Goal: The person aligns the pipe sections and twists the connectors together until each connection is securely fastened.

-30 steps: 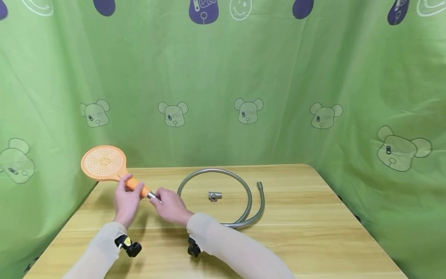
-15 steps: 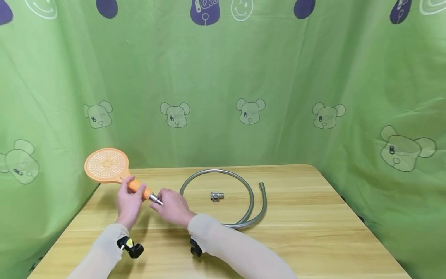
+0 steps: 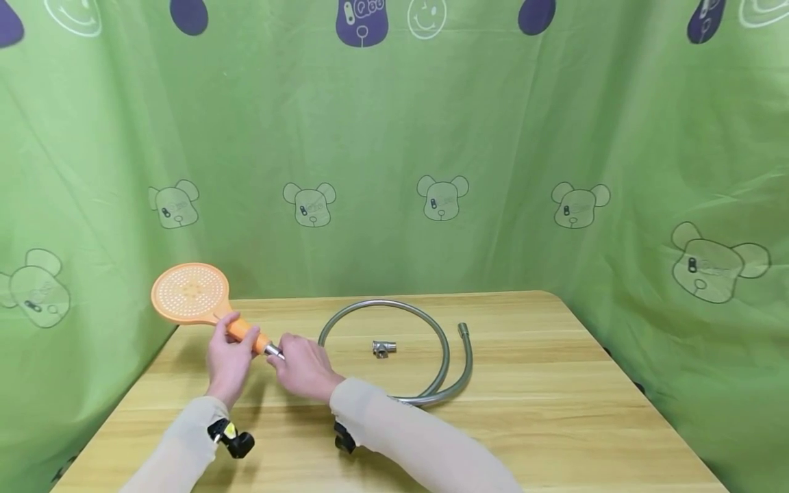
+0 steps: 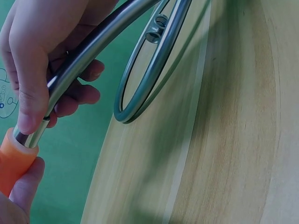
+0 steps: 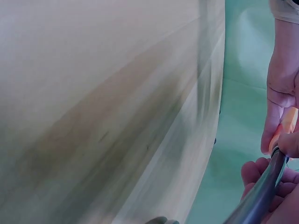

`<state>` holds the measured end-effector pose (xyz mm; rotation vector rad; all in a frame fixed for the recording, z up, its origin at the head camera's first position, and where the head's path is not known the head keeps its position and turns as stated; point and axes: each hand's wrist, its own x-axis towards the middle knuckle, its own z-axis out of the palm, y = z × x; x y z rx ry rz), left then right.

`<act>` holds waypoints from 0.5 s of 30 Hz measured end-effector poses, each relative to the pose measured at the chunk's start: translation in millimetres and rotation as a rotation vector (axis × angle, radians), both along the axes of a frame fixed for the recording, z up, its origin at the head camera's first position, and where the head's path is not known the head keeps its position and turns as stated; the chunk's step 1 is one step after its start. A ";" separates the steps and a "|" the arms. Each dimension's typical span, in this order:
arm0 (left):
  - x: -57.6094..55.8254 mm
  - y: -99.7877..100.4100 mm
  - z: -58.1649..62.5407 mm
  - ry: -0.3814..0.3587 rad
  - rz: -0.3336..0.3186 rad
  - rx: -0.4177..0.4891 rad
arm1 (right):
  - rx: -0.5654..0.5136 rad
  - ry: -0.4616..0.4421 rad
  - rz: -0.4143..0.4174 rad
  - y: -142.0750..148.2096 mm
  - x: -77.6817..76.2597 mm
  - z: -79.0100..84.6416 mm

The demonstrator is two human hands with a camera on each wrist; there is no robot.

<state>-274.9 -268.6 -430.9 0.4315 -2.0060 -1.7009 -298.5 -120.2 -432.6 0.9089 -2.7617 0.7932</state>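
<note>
An orange shower head (image 3: 191, 293) with a round, dotted spray face is held up at the left of the table in the head view. My left hand (image 3: 228, 363) grips its handle (image 3: 240, 331). At the handle's lower end, my right hand (image 3: 305, 368) pinches the silver end of a metal shower hose (image 4: 88, 49). In the left wrist view, the hose's metal fitting (image 4: 36, 135) meets the orange handle's opening, with the right thumb against it. The right wrist view shows both hands close together around this joint, partly cut off at the edge.
The hose loops across the wooden table (image 3: 524, 424), its free end (image 3: 464, 330) lying to the right. Inside the loop lies a small chrome tee fitting (image 3: 383, 348). A green patterned curtain (image 3: 382, 137) encloses the back and sides.
My right fingers shifted back off the metal end, baring more of it, then moved onto it again. My left hand keeps its grip on the shower head. The head view shifted slightly.
</note>
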 end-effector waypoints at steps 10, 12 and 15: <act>1.0 0.3 0.5 0.006 -0.014 0.010 | -0.078 -0.115 -0.020 -1.2 -0.8 -0.5; 0.8 0.6 -0.2 0.005 -0.016 0.014 | -0.091 -0.134 -0.022 -1.3 -0.9 -1.6; -0.1 1.1 -1.9 0.004 -0.018 0.017 | -0.116 -0.162 -0.020 -0.5 -1.7 -2.9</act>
